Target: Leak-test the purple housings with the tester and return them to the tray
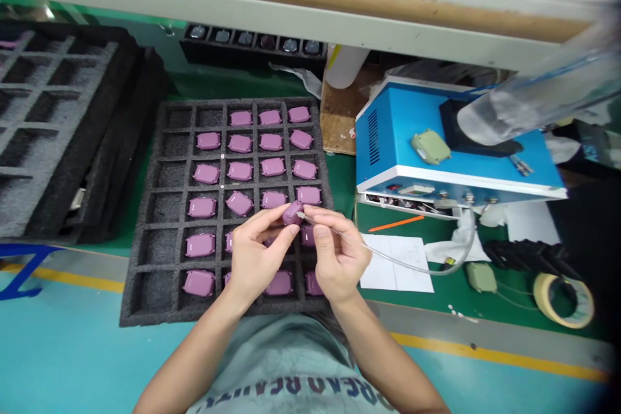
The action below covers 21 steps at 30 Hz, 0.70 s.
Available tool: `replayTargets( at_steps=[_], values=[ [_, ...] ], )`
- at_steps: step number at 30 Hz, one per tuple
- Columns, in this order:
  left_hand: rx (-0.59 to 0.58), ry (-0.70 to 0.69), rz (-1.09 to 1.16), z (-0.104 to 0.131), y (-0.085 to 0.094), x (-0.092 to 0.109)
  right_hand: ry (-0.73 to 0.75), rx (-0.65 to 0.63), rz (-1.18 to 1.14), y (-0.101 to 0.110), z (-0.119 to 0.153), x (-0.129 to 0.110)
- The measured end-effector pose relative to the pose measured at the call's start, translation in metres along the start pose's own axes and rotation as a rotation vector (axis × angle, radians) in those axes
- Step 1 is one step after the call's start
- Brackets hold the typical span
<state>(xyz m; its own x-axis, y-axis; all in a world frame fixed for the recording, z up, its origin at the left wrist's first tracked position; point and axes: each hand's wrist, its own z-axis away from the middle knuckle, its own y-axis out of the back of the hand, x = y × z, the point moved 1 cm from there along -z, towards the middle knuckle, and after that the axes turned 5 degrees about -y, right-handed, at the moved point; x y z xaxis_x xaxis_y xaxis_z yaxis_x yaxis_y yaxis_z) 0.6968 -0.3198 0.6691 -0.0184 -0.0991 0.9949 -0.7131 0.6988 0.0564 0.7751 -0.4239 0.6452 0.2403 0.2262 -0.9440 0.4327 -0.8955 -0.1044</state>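
My left hand (259, 252) grips a small purple case (292, 213) between thumb and fingers, tilted on its side above the foam tray. In my right hand (339, 252) is the tip of a thin clear tube (405, 264), its metal end touching or very near the case's edge. Below both hands lies the dark grey foam tray (167, 198), with similar purple cases in many of its compartments; its left column holds none. The tube runs right to a blue machine (402, 116). My hands hide some compartments.
Stacked foam trays (87, 136) stand at left. A green case (431, 146) and a clear cylinder (514, 107) sit on the machine. White paper (398, 263), an orange stick (396, 224), another green case (481, 277) and a tape roll (563, 301) lie right. A shelf edge (291, 6) crosses above.
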Motion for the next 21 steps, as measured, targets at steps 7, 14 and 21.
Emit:
replayTargets(
  at_steps=[7,14,21],
  values=[
    [0.022,0.000,-0.031,-0.004,0.002,0.001,-0.013,-0.019,-0.022,-0.003,-0.005,0.000],
    [0.079,0.024,-0.018,-0.010,0.003,0.000,0.014,-0.001,-0.060,-0.007,-0.012,0.001],
    [0.082,0.046,-0.039,-0.012,0.004,0.000,0.000,-0.007,-0.078,-0.010,-0.014,0.002]
  ],
)
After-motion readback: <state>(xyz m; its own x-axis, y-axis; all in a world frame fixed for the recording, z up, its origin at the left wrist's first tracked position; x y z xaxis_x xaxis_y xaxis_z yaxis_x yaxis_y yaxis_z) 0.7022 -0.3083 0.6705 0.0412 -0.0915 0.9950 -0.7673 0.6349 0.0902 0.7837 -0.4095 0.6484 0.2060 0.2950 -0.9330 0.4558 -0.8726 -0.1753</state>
